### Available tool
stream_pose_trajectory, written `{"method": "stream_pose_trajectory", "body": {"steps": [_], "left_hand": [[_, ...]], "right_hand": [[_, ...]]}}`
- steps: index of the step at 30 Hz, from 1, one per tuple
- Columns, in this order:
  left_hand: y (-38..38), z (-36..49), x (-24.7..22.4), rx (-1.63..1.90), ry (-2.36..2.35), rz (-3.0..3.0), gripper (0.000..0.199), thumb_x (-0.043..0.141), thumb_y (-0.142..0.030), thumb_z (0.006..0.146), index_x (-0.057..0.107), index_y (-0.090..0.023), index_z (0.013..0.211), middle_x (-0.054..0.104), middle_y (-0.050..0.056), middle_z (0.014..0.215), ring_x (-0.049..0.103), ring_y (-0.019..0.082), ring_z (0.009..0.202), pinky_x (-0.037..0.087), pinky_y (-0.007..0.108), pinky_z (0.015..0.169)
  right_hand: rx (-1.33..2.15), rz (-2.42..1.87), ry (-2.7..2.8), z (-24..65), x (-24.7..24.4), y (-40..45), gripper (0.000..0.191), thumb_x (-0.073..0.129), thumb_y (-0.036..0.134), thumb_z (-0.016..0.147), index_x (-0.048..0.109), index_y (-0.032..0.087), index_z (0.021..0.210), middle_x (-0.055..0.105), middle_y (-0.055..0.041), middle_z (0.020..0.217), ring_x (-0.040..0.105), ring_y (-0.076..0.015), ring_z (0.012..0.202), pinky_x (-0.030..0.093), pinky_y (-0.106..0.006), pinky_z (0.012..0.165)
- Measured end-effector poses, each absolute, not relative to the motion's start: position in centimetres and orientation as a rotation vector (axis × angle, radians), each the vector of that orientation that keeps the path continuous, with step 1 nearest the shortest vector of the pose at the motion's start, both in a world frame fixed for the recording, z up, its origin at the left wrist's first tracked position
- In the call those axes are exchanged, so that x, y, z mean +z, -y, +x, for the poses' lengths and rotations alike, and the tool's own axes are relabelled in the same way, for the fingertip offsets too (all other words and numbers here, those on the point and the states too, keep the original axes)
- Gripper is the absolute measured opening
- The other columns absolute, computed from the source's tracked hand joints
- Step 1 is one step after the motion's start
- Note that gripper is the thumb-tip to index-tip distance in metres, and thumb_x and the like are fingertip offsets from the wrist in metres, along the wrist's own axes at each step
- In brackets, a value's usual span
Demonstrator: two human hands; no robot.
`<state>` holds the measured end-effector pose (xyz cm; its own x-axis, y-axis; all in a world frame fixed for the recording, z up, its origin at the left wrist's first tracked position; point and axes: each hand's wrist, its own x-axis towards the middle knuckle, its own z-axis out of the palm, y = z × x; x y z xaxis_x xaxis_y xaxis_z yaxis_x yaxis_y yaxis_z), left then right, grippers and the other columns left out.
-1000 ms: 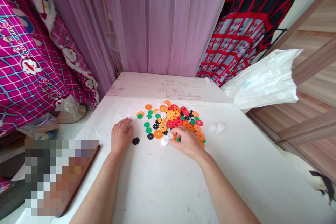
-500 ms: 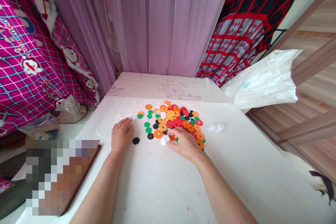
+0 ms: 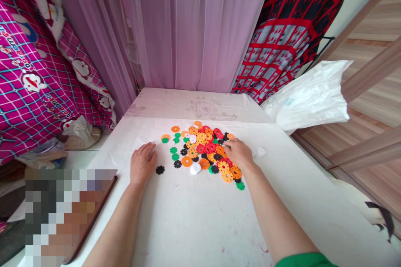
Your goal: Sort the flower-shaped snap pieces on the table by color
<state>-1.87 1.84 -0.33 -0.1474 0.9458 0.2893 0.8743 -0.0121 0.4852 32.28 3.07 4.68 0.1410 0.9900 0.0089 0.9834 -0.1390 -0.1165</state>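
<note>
Slotted plastic snowflake discs lie in a loose pile (image 3: 205, 137) in orange, red, yellow, green, black and white. My left hand (image 3: 142, 162) rests on the table to the left of the pile, fingers lying forward and thumb apart. A black disc (image 3: 160, 170) sits just right of it. Over the pile's right edge, my right hand (image 3: 239, 152) reaches with its fingers bent a little and apart; I see nothing held, though the fingertips partly hide the discs below. A white disc stack (image 3: 195, 169) lies at the pile's near side. Another white piece (image 3: 260, 152) is just right of my right hand.
The table (image 3: 188, 225) has a white cover, with a flower-patterned strip (image 3: 203, 106) at its far end. A white plastic bag (image 3: 310, 96) stands at the right edge. At the left edge lies a blurred-out flat object (image 3: 75, 217). Purple curtains (image 3: 194, 29) hang behind.
My right hand has moved right, from beside the white disc stack to the pile's right edge, uncovering discs at the near side. My left hand stays in place. The view has shifted slightly.
</note>
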Motion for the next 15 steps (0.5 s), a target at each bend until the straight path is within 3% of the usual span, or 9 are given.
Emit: {"method": "stream_pose_trajectory", "body": {"steps": [8, 15], "left_hand": [[-1.9, -2.0, -0.3, 0.864, -2.109, 1.986, 0.037, 0.043, -0.030, 0.088, 0.066, -0.022, 0.116, 0.063, 0.009, 0.132, 0.055, 0.027, 0.124, 0.038, 0.048, 0.108], [-1.8, -1.8, -0.1, 0.871, -2.111, 1.974, 0.037, 0.043, -0.030, 0.088, 0.067, -0.023, 0.115, 0.063, 0.009, 0.131, 0.056, 0.027, 0.124, 0.038, 0.049, 0.108]], "right_hand": [[0.103, -2.289, 1.998, 32.9, 3.6, -5.3, 0.039, 0.048, 0.023, 0.090, 0.066, 0.033, 0.123, 0.066, -0.0054, 0.116, 0.062, -0.0191, 0.101, 0.047, -0.029, 0.085], [0.155, -2.327, 2.013, 32.9, 4.2, -5.3, 0.031, 0.055, 0.045, 0.087, 0.073, 0.026, 0.104, 0.066, -0.0081, 0.114, 0.062, -0.0233, 0.104, 0.047, -0.031, 0.084]]}}
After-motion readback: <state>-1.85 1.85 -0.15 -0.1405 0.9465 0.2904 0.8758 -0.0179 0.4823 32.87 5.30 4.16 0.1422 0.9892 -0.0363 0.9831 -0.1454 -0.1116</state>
